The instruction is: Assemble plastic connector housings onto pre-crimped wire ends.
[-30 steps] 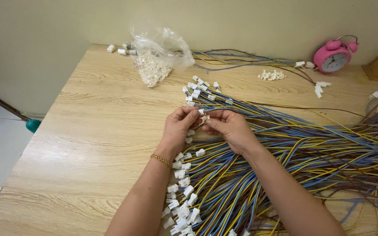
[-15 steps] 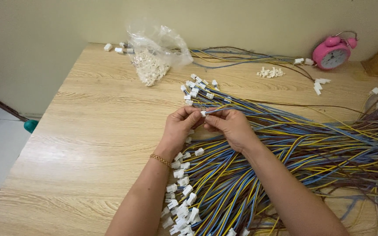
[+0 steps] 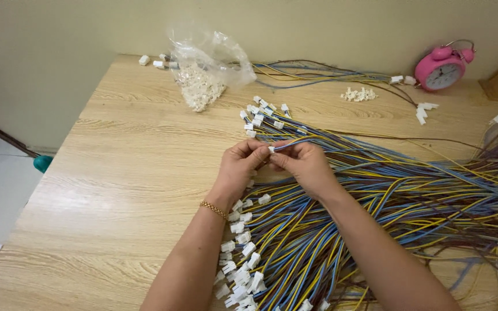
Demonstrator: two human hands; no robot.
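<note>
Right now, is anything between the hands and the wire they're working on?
No. The left hand and right hand already pinch the same wire end with its small white connector, raised above the wire pile. Nothing visible lies between them.

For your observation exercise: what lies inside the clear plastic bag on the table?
The clear plastic bag holds a heap of small white connectors. Pieces beneath the heap's surface are covered.

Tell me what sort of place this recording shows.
Probably a home or small workshop table used for piecework assembly. A wooden table is covered with bundles of wires tipped with white plugs, a plastic bag of loose plugs stands by the wall, and a pink alarm clock sits in the corner.
</note>
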